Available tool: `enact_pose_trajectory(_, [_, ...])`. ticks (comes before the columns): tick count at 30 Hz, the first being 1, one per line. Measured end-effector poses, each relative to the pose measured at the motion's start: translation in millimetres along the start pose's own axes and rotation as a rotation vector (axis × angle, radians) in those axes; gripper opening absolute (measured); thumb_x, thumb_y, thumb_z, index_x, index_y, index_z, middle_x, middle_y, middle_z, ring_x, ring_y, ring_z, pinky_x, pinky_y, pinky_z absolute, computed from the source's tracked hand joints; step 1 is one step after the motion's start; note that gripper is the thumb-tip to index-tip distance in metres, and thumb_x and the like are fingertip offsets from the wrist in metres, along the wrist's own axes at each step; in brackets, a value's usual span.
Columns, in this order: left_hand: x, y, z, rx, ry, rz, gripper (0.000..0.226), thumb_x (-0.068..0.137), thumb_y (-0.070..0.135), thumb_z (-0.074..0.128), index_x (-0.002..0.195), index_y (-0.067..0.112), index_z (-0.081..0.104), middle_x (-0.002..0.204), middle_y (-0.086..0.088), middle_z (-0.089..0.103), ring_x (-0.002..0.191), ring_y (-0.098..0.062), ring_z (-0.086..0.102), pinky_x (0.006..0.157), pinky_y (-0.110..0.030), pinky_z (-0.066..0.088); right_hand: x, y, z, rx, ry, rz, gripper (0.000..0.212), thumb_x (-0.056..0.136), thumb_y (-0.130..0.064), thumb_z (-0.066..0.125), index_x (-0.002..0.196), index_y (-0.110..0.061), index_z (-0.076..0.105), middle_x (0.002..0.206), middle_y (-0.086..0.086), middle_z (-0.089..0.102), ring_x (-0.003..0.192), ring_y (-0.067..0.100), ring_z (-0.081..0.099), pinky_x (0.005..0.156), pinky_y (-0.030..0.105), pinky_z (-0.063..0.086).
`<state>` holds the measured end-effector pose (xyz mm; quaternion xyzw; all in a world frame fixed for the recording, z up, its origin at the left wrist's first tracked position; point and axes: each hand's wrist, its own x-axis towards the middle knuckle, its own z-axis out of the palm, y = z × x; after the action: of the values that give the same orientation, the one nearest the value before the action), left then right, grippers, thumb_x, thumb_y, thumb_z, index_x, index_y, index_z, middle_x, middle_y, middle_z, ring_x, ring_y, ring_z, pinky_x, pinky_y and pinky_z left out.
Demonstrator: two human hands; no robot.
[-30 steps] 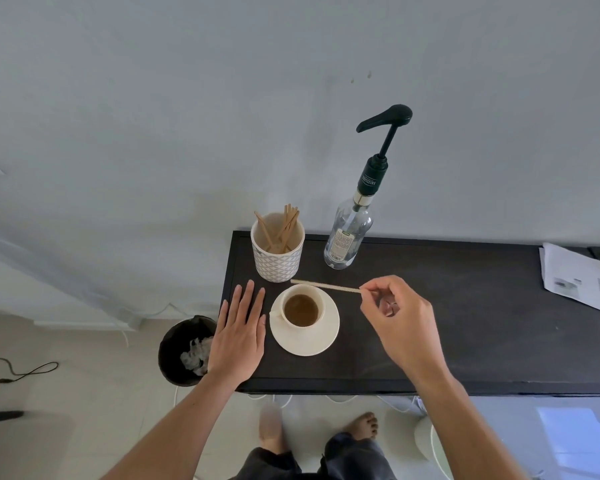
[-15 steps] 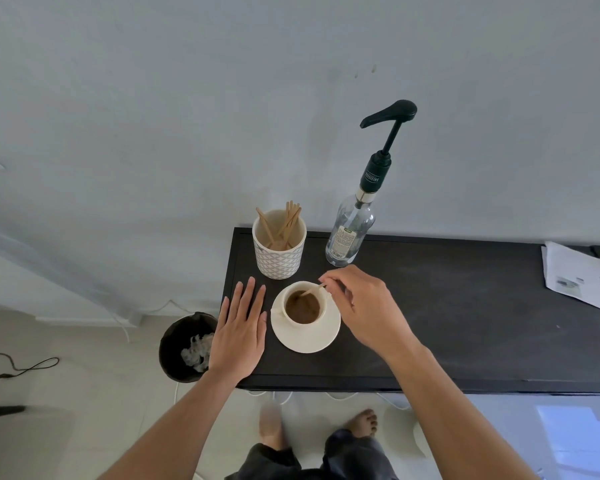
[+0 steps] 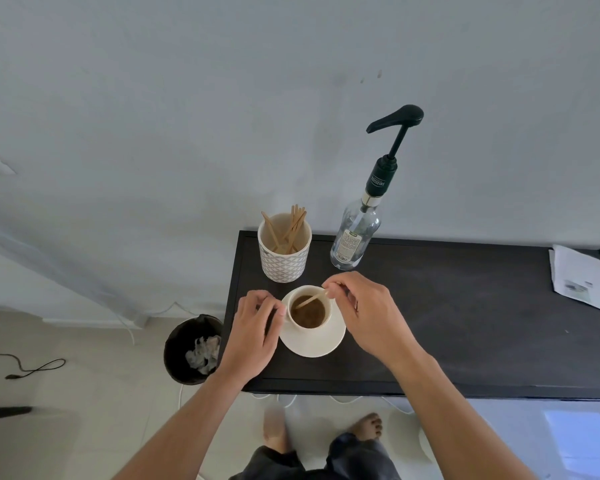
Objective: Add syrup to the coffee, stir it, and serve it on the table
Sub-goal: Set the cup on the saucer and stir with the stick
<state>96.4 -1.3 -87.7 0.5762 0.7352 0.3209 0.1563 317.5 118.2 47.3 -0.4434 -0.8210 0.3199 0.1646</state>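
Since half a second ago, my left hand (image 3: 255,336) has moved from lying flat on the bench (image 3: 465,323) to curling against the left side of the cup (image 3: 309,310), fingers closed at its handle side; the handle itself is hidden, so I cannot tell whether the grip encloses it. My right hand (image 3: 364,317) pinches the wooden stirrer (image 3: 310,299) at the cup's right rim, grip closed on the stick, whose far end dips into the coffee (image 3: 309,315). The cup sits on its saucer (image 3: 314,342). Behind the cup stands the patterned holder (image 3: 284,261) with spare stirrers. Behind and right of the cup stands the syrup bottle (image 3: 355,237), pump upright. A bin (image 3: 191,349) sits on the floor left of the cup.
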Motion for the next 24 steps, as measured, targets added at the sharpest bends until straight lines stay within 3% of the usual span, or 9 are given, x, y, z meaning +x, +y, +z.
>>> enact_pose_trajectory(4, [2.3,2.9,-0.2,-0.056,-0.080,-0.013,0.025,0.121,0.038,0.042,0.115,0.024,0.061,0.116,0.008,0.049,0.095,-0.012,0.062,0.082,-0.043,0.063,3.0,13.1,-9.4,-0.094,0.043,0.004,0.017,0.116,-0.033,0.061,0.123,-0.027,0.076,0.109,-0.014,0.075,0.086,0.001,0.067,0.077,0.014,0.051])
enact_pose_trajectory(9, [0.9,8.8,3.7,-0.236,-0.141,-0.157,0.032,0.122,0.042,0.039,0.098,0.030,0.057,0.088,0.009,0.063,0.078,-0.012,0.065,0.074,-0.046,0.057,-13.5,13.6,-10.1,-0.109,0.003,0.012,0.014,0.116,-0.031,0.059,0.115,-0.029,0.073,0.102,-0.019,0.069,0.083,0.000,0.066,0.067,0.012,0.046])
enact_pose_trajectory(12, [0.2,16.3,4.0,-0.336,-0.170,-0.223,0.033,0.122,0.041,0.040,0.092,0.033,0.053,0.071,0.010,0.062,0.062,-0.009,0.060,0.061,-0.031,0.049,-17.9,5.3,3.9,-0.004,0.000,0.015,0.016,0.115,-0.031,0.061,0.115,-0.026,0.075,0.104,-0.017,0.072,0.089,-0.004,0.065,0.071,0.012,0.049])
enact_pose_trajectory(15, [1.8,17.5,6.2,-0.334,-0.163,-0.238,0.032,0.122,0.040,0.041,0.092,0.036,0.052,0.074,0.019,0.064,0.066,-0.006,0.061,0.061,-0.022,0.046,-14.8,6.5,13.3,0.040,0.080,0.026,0.014,0.114,-0.028,0.063,0.117,-0.025,0.077,0.110,-0.015,0.076,0.094,0.001,0.068,0.079,0.016,0.054])
enact_pose_trajectory(19, [3.2,15.6,7.0,-0.320,-0.152,-0.234,0.033,0.122,0.041,0.040,0.093,0.032,0.053,0.083,0.013,0.065,0.072,-0.009,0.061,0.063,-0.022,0.044,-14.9,19.5,3.5,-0.047,0.185,0.053,0.014,0.114,-0.023,0.063,0.118,-0.023,0.076,0.107,-0.015,0.073,0.089,0.004,0.065,0.079,0.026,0.057])
enact_pose_trajectory(24, [4.4,13.6,11.4,-0.311,-0.138,-0.222,0.031,0.122,0.041,0.041,0.098,0.029,0.057,0.093,0.011,0.069,0.084,-0.018,0.070,0.066,-0.028,0.051,-26.4,16.2,6.6,-0.033,0.111,0.022,0.014,0.115,-0.025,0.061,0.112,-0.024,0.075,0.105,-0.016,0.072,0.091,0.002,0.064,0.076,0.018,0.049])
